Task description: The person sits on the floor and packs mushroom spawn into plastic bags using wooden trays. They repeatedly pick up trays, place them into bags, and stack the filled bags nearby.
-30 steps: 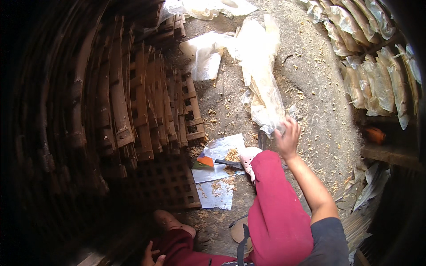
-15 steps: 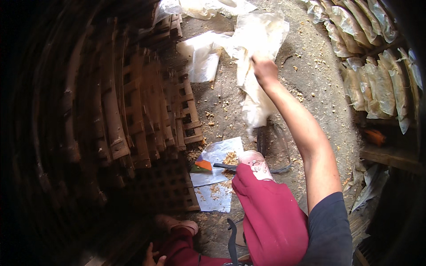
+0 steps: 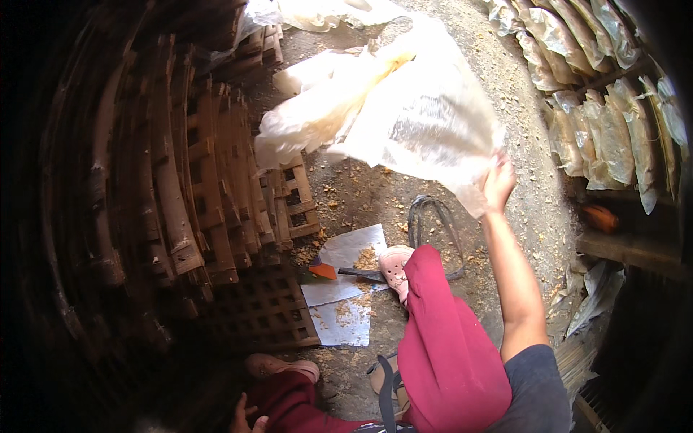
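My right hand [image 3: 499,184] is closed on one corner of a large, whitish translucent plastic sheet [image 3: 440,115]. From my fingers the sheet spreads to the left and away over the littered ground, its far part bunched and very bright. Low in the view, beside my maroon trouser leg, my left hand [image 3: 249,417] shows only some fingers, apart and holding nothing that I can see. Another crumpled plastic sheet [image 3: 332,14] lies at the far edge.
Slatted wooden lattice trays [image 3: 166,195] stack up on the left. Filled plastic packets [image 3: 606,137] line racks at right. Near my pink clog [image 3: 394,265] lie pale papers [image 3: 339,322], an orange-ended tool [image 3: 323,270] and a dark strap loop [image 3: 433,206]. Crumbs [image 3: 346,191] litter the ground.
My right hand has moved right and nearer, drawing the plastic sheet with it. The sheet has spread out from a narrow bunch. My left hand stays low beside my leg.
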Tool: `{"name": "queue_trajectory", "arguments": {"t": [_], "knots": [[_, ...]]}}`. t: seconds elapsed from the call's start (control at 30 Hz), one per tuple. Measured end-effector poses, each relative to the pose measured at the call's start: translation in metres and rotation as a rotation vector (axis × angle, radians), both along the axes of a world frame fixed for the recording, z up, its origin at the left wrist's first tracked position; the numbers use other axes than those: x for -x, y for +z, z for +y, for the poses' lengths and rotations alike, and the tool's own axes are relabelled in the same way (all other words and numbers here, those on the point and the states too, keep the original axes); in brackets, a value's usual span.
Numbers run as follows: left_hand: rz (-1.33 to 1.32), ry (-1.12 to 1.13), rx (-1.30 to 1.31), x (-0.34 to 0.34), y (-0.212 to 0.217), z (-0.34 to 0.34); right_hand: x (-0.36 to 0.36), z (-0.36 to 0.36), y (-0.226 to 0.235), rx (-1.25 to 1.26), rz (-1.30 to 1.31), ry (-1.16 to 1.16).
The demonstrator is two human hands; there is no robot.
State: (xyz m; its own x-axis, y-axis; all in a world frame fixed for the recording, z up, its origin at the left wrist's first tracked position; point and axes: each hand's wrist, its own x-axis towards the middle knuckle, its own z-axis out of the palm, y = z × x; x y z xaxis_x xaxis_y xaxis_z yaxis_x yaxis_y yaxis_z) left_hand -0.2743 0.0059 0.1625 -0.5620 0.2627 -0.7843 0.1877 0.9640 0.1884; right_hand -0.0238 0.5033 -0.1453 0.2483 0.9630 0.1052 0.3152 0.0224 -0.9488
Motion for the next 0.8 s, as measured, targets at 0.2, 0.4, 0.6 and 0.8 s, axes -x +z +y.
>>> {"name": "queue_trajectory", "arguments": {"t": [0.2, 0.4, 0.6, 0.8], "knots": [[0.041, -0.057, -0.017, -0.003, -0.003, 0.016, 0.008, -0.144, -0.023, 0.755, 0.491, 0.320], [-0.014, -0.052, -0.198, -0.013, -0.022, 0.028, 0.009, -0.201, -0.065, 0.823, 0.280, 0.838], [-0.073, 0.166, -0.302, -0.039, -0.061, 0.045, 0.028, -0.142, -0.040, 0.497, -0.521, 0.833], [-0.248, 0.277, -0.600, -0.052, -0.175, 0.097, 0.037, -0.010, -0.052, -0.200, -0.997, 0.612]]}}
